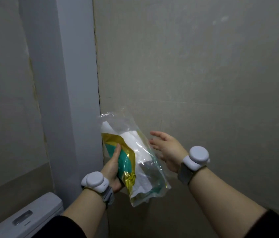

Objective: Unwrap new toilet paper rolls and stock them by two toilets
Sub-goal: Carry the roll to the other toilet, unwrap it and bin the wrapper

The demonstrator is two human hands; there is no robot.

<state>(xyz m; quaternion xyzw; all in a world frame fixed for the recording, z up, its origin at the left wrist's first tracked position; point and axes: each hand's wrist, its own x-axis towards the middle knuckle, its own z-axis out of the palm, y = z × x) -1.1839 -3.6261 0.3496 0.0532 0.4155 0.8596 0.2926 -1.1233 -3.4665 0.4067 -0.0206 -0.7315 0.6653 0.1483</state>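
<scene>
A clear plastic pack point(140, 169) with green and gold print holds white toilet paper rolls point(132, 140). It is held upright and tilted in front of the wall. My left hand point(113, 167) grips the pack's lower left side, thumb on the printed face. My right hand point(167, 149) is just right of the pack, fingers spread and open, close to the plastic; whether it touches is unclear. The pack's top end is loose and crumpled. Both wrists carry white round devices.
A white toilet cistern point(25, 219) with a flush button sits at the bottom left. A grey-blue pillar point(70, 100) rises left of the pack. Beige tiled wall point(195, 74) fills the right side, close in front.
</scene>
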